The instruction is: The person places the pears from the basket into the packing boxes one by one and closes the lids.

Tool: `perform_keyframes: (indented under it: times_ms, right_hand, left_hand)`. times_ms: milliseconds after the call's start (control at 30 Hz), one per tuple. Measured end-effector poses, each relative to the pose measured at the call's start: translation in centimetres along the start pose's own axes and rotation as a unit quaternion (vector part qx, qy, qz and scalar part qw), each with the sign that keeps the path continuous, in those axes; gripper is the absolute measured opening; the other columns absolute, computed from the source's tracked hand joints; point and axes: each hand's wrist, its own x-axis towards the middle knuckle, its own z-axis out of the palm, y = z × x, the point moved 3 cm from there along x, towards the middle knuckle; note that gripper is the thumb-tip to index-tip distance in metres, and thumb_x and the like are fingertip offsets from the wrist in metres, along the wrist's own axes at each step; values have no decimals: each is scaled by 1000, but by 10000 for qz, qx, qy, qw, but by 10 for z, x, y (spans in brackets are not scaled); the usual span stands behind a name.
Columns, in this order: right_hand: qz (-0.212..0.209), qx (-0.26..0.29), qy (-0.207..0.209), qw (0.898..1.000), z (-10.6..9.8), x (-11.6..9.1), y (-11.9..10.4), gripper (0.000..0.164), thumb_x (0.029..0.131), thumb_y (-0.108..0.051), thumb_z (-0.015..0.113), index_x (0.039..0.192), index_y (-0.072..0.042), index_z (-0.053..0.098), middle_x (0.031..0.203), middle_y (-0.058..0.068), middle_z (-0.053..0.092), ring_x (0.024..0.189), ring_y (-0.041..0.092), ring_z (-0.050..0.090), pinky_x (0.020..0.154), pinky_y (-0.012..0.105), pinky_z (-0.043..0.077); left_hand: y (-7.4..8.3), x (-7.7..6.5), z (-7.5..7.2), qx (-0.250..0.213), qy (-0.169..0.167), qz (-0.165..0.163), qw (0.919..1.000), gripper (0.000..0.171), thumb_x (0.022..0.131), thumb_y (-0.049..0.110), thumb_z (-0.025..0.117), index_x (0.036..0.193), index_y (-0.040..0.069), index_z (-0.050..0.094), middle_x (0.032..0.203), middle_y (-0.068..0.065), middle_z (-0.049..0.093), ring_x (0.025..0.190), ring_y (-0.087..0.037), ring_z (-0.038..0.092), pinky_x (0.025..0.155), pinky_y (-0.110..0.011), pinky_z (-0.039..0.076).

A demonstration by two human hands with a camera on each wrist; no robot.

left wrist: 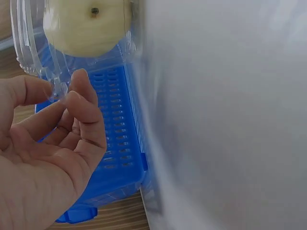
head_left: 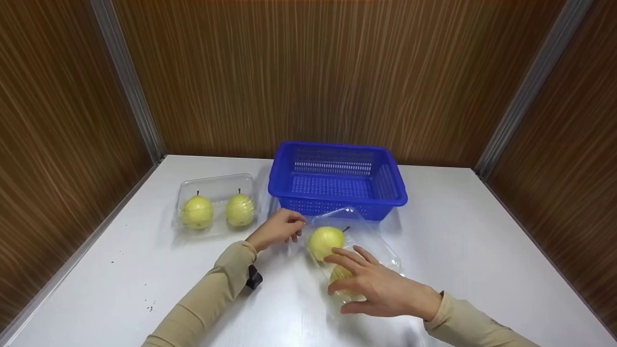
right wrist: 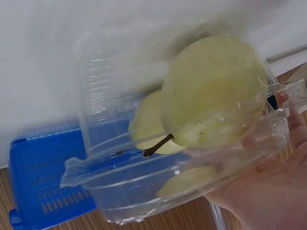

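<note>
My left hand (head_left: pixel 281 226) pinches the corner tab of a clear plastic clamshell box (head_left: pixel 371 236) between thumb and forefinger; the left wrist view shows the clear tab (left wrist: pixel 58 89) at the fingertips. Two pale yellow pears lie in this box: a farther pear (head_left: pixel 325 243) with a dark stem, and a nearer pear (head_left: pixel 340 274) partly covered by my right hand (head_left: pixel 381 289). That hand is spread over the box's near end, fingers apart and loosely bent. In the right wrist view, the box's two halves (right wrist: pixel 144 196) show flanged rims; whether they are latched I cannot tell.
A blue plastic basket (head_left: pixel 337 198) with slotted walls stands behind the box, near the back wooden wall (head_left: pixel 308 72). To the left sits another clear box (head_left: pixel 217 185) with two pears (head_left: pixel 239 210). Wooden panels enclose the white table (head_left: pixel 462 250) on three sides.
</note>
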Motion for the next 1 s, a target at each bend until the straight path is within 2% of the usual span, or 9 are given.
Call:
perform_keyframes:
  times_ms: [167, 233, 400, 533, 667, 767, 900, 1000]
  right_hand:
    - [-162, 106, 205, 9996, 0, -6, 1, 20, 87, -36, 71, 104, -27, 66, 150, 10, 42, 142, 36, 34, 105, 68, 32]
    - [-212, 106, 261, 9994, 0, -9, 2, 21, 86, -30, 72, 106, -27, 66, 150, 10, 42, 141, 35, 35, 104, 68, 33]
    - [-160, 54, 339, 9993, -1, -18, 7, 49, 81, -20, 73, 128, -28, 59, 153, 10, 38, 141, 32, 36, 106, 63, 34]
    - [23, 136, 349, 9993, -1, -24, 15, 70, 77, -14, 73, 141, -26, 49, 155, 11, 35, 143, 27, 36, 109, 59, 34]
    - [157, 231, 410, 9988, -3, -28, 24, 86, 72, -9, 74, 150, -18, 38, 154, 10, 39, 141, 26, 38, 111, 57, 33]
    - [267, 333, 435, 9981, -4, -31, 32, 92, 70, -5, 75, 152, -12, 33, 153, 9, 41, 140, 25, 40, 113, 52, 31]
    - [377, 359, 435, 9977, -5, -37, 41, 91, 72, -2, 75, 152, -7, 33, 153, 11, 40, 142, 24, 38, 121, 38, 22]
    - [424, 308, 524, 9972, -5, -41, 46, 87, 74, -1, 77, 150, -4, 35, 151, 14, 41, 140, 28, 39, 121, 40, 22]
  left_hand:
    - [0, -8, 0, -21, -182, -71, 9998, 32, 94, 12, 52, 117, -5, 66, 77, -4, 61, 62, -13, 57, 53, -22, 45]
    - [0, -12, 0, -42, -234, -98, 9997, 35, 91, 11, 53, 120, -5, 64, 78, -7, 62, 61, -13, 57, 52, -22, 44]
    - [-1, -18, 1, -193, -479, -295, 9982, 43, 87, 11, 55, 127, -2, 60, 84, -16, 65, 62, -14, 57, 54, -23, 43]
    - [-1, -20, 2, -357, -728, -502, 9954, 47, 85, 11, 55, 130, -1, 57, 80, -9, 63, 63, -14, 58, 54, -23, 43]
    - [-1, -23, 2, -546, -952, -618, 9920, 55, 82, 9, 53, 136, -2, 49, 77, -5, 62, 63, -14, 59, 54, -22, 43]
    - [-1, -25, 3, -715, -1133, -718, 9884, 63, 81, 9, 55, 142, -1, 41, 76, -5, 63, 62, -14, 59, 54, -22, 44]
    - [-2, -30, 3, -962, -1281, -839, 9835, 70, 81, 9, 58, 147, 0, 34, 76, -6, 65, 60, -15, 60, 55, -23, 46]
    - [-3, -34, 3, -1191, -1296, -941, 9799, 72, 82, 8, 60, 147, 2, 32, 75, -7, 66, 60, -16, 62, 56, -23, 47]
